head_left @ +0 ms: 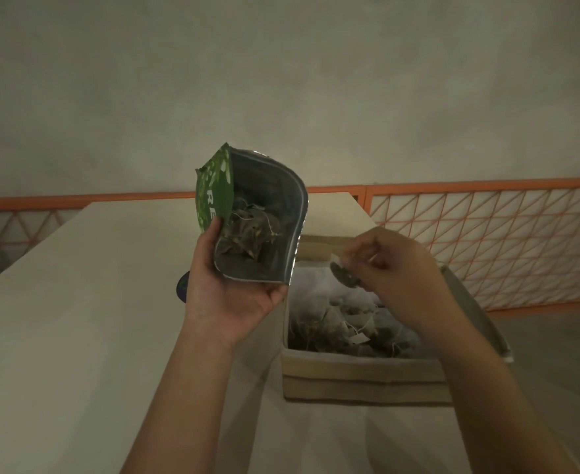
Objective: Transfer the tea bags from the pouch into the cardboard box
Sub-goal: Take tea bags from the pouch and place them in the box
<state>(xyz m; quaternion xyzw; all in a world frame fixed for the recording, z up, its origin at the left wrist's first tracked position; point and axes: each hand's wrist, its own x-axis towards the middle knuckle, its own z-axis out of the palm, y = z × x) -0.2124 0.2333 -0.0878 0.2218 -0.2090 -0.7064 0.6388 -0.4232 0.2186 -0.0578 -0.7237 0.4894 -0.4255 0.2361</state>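
Note:
My left hand (227,295) holds a green foil pouch (213,193) upright above the table, its mouth open toward me. Several tea bags (250,230) lie inside its silver lining. To its right, my right hand (394,268) pinches one tea bag (345,275) by its upper edge, hanging over the open cardboard box (360,374). The box stands on the table at the right, and several tea bags (343,323) with strings and tags fill its bottom.
The pale table (59,336) stretches to the left and back. A dark round object (181,288) peeks out behind my left wrist. An orange lattice railing (487,241) runs behind the table, with a plain wall above.

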